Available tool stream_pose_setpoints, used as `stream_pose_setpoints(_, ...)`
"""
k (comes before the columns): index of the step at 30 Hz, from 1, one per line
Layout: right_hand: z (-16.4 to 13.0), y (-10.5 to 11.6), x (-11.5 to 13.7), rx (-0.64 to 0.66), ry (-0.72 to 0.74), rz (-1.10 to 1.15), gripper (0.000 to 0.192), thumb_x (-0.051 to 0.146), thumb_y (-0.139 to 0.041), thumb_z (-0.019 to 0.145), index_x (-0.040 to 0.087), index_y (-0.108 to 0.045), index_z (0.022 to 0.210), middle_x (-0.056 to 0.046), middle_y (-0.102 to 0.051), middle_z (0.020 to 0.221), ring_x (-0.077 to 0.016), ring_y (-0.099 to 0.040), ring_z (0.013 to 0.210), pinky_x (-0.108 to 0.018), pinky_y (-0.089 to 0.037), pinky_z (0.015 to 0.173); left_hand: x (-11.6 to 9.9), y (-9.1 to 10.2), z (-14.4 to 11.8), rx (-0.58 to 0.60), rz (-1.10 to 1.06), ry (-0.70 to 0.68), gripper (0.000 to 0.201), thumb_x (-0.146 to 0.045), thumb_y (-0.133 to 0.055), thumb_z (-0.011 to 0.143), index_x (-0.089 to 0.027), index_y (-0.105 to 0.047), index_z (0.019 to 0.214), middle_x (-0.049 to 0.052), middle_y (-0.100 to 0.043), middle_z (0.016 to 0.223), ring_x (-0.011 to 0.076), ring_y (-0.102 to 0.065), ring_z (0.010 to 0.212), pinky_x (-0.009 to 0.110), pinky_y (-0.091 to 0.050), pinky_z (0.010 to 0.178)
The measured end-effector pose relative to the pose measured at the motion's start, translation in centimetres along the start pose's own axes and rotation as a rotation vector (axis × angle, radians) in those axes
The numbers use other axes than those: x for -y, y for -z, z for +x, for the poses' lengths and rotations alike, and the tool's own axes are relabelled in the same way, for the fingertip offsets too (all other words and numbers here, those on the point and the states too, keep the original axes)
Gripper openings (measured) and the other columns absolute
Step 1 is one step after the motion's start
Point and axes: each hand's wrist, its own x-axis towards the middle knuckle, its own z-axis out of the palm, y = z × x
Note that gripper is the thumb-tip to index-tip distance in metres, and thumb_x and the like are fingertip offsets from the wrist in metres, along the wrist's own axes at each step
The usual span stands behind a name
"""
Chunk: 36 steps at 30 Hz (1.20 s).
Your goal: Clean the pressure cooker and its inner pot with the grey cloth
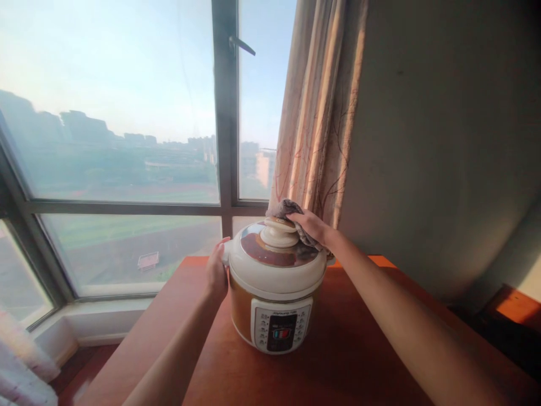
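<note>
An electric pressure cooker (274,282), cream and gold-brown with a control panel (281,327) on its front, stands upright on the wooden table (338,349). My left hand (217,269) is closed around the side handle at the cooker's left. In my right hand (311,225) is a crumpled grey cloth (287,207), pressed against the lid knob (279,232) and draping down onto the right part of the shiny lid (249,248). Some of the right fingers are hidden behind the cloth.
Behind the table is a large window (127,141) with a dark frame and a handle (243,46). A patterned curtain (316,113) hangs just beyond the cooker, next to a grey wall (431,141). White fabric (23,366) shows at the lower left.
</note>
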Motion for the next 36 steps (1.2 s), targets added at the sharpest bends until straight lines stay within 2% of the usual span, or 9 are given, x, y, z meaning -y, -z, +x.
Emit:
stream_pose_setpoints(5,-1.8,-0.6,-0.2,-0.147,0.216,-0.265,0.028,0.031,-0.051,0.09,0.021,-0.071,0.107,-0.006,-0.074,0.113,-0.0244,-0.065,0.106,-0.031,-0.047,0.094,-0.2,0.2,-0.1,0.022,0.0,0.015,0.042,-0.05,-0.062,0.079,-0.021,-0.065,0.11,0.001,-0.066,0.092,0.0177,-0.058,0.081,0.026,-0.043,0.069)
stream_pose_setpoints(10,-4.9,-0.4,-0.8,-0.206,0.193,-0.44,0.035,0.027,-0.05,0.09,0.021,-0.066,0.119,-0.01,-0.073,0.114,-0.0272,-0.065,0.11,-0.035,-0.047,0.096,-0.4,0.7,0.0,0.049,0.039,0.049,0.043,-0.048,-0.064,0.077,-0.023,-0.065,0.112,0.001,-0.065,0.093,0.0171,-0.056,0.079,0.026,-0.041,0.067)
stream_pose_setpoints(14,-8.9,-0.1,-1.7,-0.178,0.233,-0.548,0.046,0.021,-0.053,0.084,0.019,-0.063,0.129,-0.013,-0.07,0.123,-0.0293,-0.063,0.117,-0.042,-0.045,0.105,-0.5,0.5,-0.1,0.038,0.061,0.028,0.041,-0.046,-0.064,0.076,-0.024,-0.066,0.11,0.002,-0.066,0.096,0.0184,-0.057,0.083,0.027,-0.042,0.069)
stream_pose_setpoints(17,-11.8,0.1,-2.5,-0.113,0.342,-0.559,0.061,0.017,-0.056,0.078,0.017,-0.057,0.139,-0.013,-0.055,0.145,-0.0294,-0.048,0.137,-0.047,-0.033,0.118,-0.6,0.2,-0.3,0.012,0.062,0.021,0.04,-0.047,-0.063,0.075,-0.024,-0.067,0.108,0.001,-0.066,0.093,0.0186,-0.058,0.081,0.028,-0.042,0.069)
stream_pose_setpoints(20,-12.9,0.5,-3.4,-0.057,0.379,-0.495,0.068,0.015,-0.056,0.077,0.022,-0.053,0.144,-0.007,-0.048,0.152,-0.0261,-0.042,0.143,-0.046,-0.03,0.122,-0.6,0.1,-0.3,0.009,0.066,0.018,0.04,-0.047,-0.062,0.075,-0.024,-0.066,0.108,0.001,-0.065,0.091,0.0183,-0.058,0.079,0.028,-0.042,0.068)
stream_pose_setpoints(23,-11.5,1.0,-4.6,-0.055,0.357,-0.412,0.067,0.012,-0.054,0.076,0.024,-0.055,0.142,-0.006,-0.049,0.152,-0.0242,-0.043,0.142,-0.045,-0.03,0.122,-0.6,0.3,-0.2,0.035,0.074,0.021,0.041,-0.047,-0.062,0.076,-0.024,-0.066,0.109,0.002,-0.066,0.093,0.0187,-0.059,0.08,0.028,-0.042,0.069)
stream_pose_setpoints(27,-6.7,1.5,-6.4,-0.105,0.287,-0.371,0.06,0.012,-0.053,0.077,0.017,-0.06,0.137,-0.011,-0.053,0.148,-0.0248,-0.047,0.139,-0.044,-0.03,0.121,-0.6,0.4,-0.1,0.033,0.074,0.027,0.039,-0.044,-0.062,0.075,-0.024,-0.065,0.109,0.002,-0.066,0.094,0.0189,-0.059,0.083,0.028,-0.042,0.07)
stream_pose_setpoints(31,-2.1,1.9,-7.3,-0.05,0.216,-0.333,0.054,0.01,-0.051,0.078,0.017,-0.064,0.13,-0.009,-0.064,0.136,-0.0217,-0.059,0.126,-0.037,-0.041,0.113,-0.5,0.3,-0.1,0.033,0.059,0.027,0.039,-0.044,-0.061,0.077,-0.024,-0.065,0.11,0.003,-0.066,0.098,0.0192,-0.059,0.085,0.028,-0.042,0.069)
stream_pose_setpoints(36,-0.5,2.2,-7.4,-0.032,0.214,-0.346,0.056,0.008,-0.052,0.078,0.019,-0.063,0.132,-0.007,-0.063,0.138,-0.0219,-0.057,0.128,-0.038,-0.04,0.113,-0.3,0.3,-0.1,0.019,0.068,0.02,0.04,-0.045,-0.059,0.079,-0.024,-0.064,0.112,0.003,-0.066,0.096,0.0197,-0.059,0.083,0.029,-0.043,0.069)
